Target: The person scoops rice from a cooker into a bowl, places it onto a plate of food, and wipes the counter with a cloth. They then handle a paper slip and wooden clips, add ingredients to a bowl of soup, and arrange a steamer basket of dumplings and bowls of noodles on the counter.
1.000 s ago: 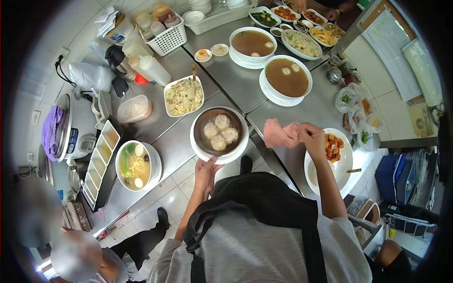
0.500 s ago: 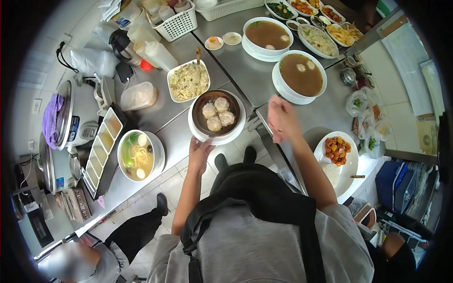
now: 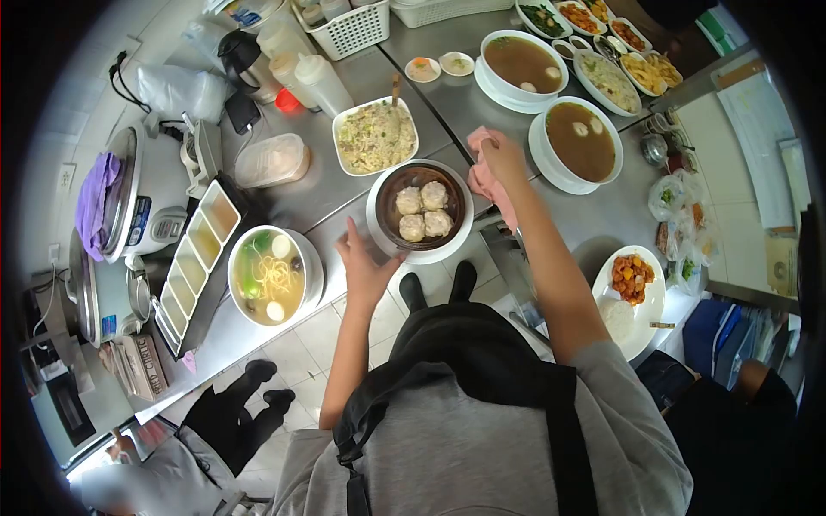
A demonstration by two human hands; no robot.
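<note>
Four dumplings sit in a round brown steamer (image 3: 389, 206) on a white plate (image 3: 376, 234) near the counter's front edge. My left hand (image 3: 366, 268) is at the plate's lower left, fingers spread, thumb close to the rim; whether it touches is unclear. My right hand (image 3: 503, 163) grips a pink cloth (image 3: 489, 185) just right of the plate. Behind the steamer is a square bowl of fried rice (image 3: 376, 136) with a spoon in it. A noodle soup bowl (image 3: 274, 277) is at the left.
Two brown soup bowls (image 3: 523, 62) (image 3: 575, 144) stand at the back right, near several side dishes. A white plate of rice and red food (image 3: 647, 320) is at right. Sauce trays (image 3: 198, 249) and bottles (image 3: 325, 86) are at left. People stand at lower left and lower right.
My left hand has opened away from its hold under the plate's rim. My right hand has moved left toward the plate, and the pink cloth now shows clearly. The view has shifted.
</note>
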